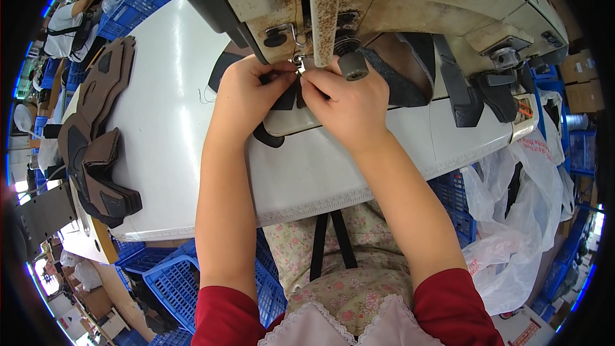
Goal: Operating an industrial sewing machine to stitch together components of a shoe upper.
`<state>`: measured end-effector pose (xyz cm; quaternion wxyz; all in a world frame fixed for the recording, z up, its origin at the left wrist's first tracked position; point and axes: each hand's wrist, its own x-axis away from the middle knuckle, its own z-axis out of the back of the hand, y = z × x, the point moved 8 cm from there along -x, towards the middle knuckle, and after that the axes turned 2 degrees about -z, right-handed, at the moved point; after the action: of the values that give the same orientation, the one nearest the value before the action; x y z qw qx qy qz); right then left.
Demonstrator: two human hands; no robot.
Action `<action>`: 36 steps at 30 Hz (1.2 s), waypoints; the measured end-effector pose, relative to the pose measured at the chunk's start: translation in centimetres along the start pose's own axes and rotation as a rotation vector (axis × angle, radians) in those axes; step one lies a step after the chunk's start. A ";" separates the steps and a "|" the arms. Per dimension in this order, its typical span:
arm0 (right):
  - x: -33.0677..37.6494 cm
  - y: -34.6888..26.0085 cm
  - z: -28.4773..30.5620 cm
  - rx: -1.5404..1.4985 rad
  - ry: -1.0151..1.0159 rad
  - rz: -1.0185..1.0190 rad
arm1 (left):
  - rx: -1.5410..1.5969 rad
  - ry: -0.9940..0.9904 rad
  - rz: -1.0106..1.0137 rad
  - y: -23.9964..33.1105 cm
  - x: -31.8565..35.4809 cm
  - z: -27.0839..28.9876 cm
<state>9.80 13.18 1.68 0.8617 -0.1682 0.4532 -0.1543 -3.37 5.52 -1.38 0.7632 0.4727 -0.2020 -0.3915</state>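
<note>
Both hands meet under the head of a worn, cream-coloured sewing machine (410,0), close to its needle area. My left hand (246,93) has thumb and forefinger pinched together beside the small metal presser foot (299,64). From the other side my right hand (352,96) pinches near the same spot, fingers closed. What either pinch holds is too small to make out. Beneath and behind the hands lies a dark shoe upper piece (403,67), black and brown, partly hidden by the right hand and the machine.
Stacked brown and black shoe pieces (96,134) lie on the left of the white table (166,90). Blue crates (173,288) stand below the front edge. White plastic bags (512,218) hang at the right. Another person (67,29) works at far left.
</note>
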 end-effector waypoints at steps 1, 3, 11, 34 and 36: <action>0.0 0.0 0.0 0.000 0.001 0.000 | 0.002 0.000 -0.008 -0.1 0.0 0.0; 0.0 0.1 -0.1 0.009 -0.021 -0.014 | 0.007 0.001 -0.033 -0.4 -0.2 -0.1; 0.1 0.5 -0.4 -0.004 -0.032 -0.063 | -0.080 0.001 -0.070 0.2 0.1 -0.1; -0.1 1.2 -0.7 0.027 0.041 -0.150 | -0.118 0.120 -0.028 0.3 -0.3 0.3; -0.1 1.2 -0.7 0.028 0.053 -0.161 | -0.116 0.125 -0.039 0.4 -0.2 0.3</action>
<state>9.31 14.22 0.89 0.8365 -0.1879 0.4585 -0.2338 -3.55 5.65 -0.85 0.7928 0.4550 -0.1217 -0.3868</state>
